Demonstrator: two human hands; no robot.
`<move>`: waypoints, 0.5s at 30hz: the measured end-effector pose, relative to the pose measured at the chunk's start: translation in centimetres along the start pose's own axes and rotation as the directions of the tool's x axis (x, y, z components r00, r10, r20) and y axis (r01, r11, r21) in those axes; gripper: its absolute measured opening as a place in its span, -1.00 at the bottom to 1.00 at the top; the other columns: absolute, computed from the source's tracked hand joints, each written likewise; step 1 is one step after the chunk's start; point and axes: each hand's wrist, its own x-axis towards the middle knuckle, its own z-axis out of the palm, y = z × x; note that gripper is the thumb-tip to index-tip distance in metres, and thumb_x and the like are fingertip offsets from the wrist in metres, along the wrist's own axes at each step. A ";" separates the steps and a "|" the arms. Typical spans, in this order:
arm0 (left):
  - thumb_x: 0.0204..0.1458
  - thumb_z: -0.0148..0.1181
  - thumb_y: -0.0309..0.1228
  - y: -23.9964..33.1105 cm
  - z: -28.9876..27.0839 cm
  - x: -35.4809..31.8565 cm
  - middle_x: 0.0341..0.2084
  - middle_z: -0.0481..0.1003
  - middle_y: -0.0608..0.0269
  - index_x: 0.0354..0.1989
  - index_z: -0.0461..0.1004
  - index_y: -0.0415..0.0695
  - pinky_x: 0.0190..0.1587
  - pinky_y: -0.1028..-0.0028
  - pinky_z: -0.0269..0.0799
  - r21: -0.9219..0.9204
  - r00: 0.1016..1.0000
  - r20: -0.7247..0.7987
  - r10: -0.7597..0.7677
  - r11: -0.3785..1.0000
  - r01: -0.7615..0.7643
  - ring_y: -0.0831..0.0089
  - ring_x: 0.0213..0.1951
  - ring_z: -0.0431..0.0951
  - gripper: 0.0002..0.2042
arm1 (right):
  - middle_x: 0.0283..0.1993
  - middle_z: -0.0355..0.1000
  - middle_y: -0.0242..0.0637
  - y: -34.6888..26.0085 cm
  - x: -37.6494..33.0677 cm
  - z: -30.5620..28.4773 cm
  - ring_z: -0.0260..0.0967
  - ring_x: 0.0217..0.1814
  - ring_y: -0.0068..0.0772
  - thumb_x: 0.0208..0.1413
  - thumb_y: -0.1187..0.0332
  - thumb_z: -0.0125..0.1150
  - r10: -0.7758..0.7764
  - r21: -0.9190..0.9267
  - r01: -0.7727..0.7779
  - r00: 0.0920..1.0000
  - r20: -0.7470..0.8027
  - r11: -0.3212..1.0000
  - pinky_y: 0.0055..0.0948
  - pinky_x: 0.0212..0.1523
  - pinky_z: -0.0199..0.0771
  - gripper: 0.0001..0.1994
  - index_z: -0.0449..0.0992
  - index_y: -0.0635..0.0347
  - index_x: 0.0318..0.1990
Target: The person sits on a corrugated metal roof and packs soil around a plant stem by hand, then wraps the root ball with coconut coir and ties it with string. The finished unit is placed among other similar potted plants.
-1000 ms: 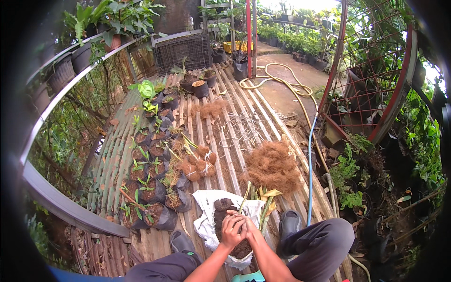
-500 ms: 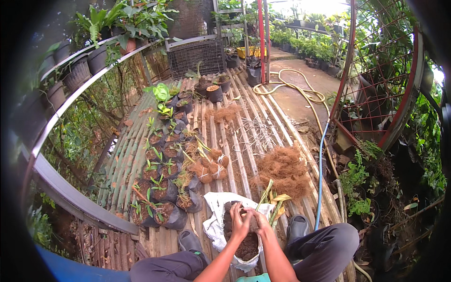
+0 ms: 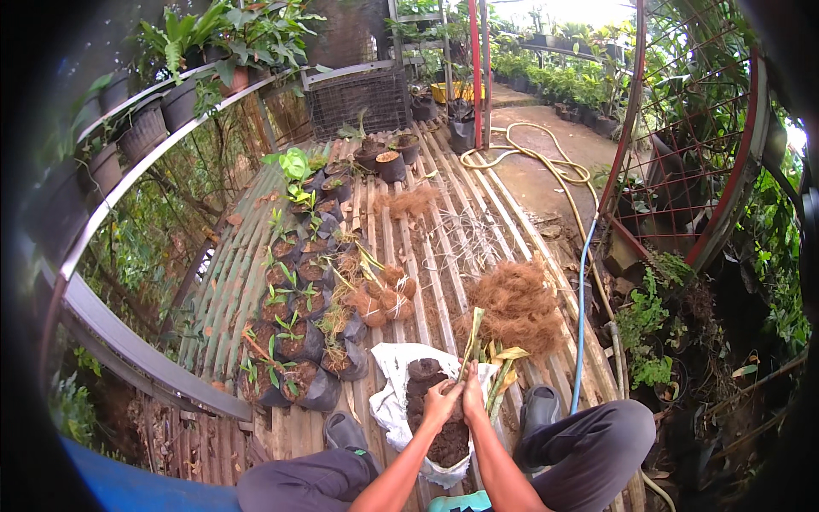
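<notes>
Both my hands are close together over an open white sack (image 3: 388, 414) of dark soil (image 3: 448, 448) between my feet. My left hand (image 3: 439, 404) is closed with bent fingers against my right hand (image 3: 474, 398). A green-yellow plant cutting (image 3: 472, 334) stands up from between them, its lower end hidden in my fingers. Soil seems to be packed round that end, though my hands mostly cover it. More leafy cuttings (image 3: 505, 375) lie just right of the sack. Beyond them is a heap of brown coconut fibre (image 3: 516, 311).
Left of the sack stand several black bags of seedlings (image 3: 314, 388). Fibre-wrapped balls tied with white string (image 3: 397, 303) lie near them. White strings (image 3: 465, 235) are strewn over the slatted platform (image 3: 426, 316). A blue hose (image 3: 582, 316) runs along the right.
My hands have turned and come slightly lower, closing together. The cutting now stands more upright and higher between them.
</notes>
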 end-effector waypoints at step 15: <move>0.15 -0.29 0.33 5.8 -1.7 2.1 -0.34 0.43 0.23 0.22 0.29 -0.31 0.08 0.47 0.21 -0.415 0.969 -0.029 -0.246 0.885 0.212 0.51 -0.17 0.40 -0.15 | 0.23 0.32 -0.17 -8.0 -2.2 3.3 0.15 0.32 -0.36 0.30 -0.04 -0.10 -0.209 0.002 0.210 0.970 0.124 0.978 -0.38 0.34 0.02 -0.46 0.36 0.20 0.21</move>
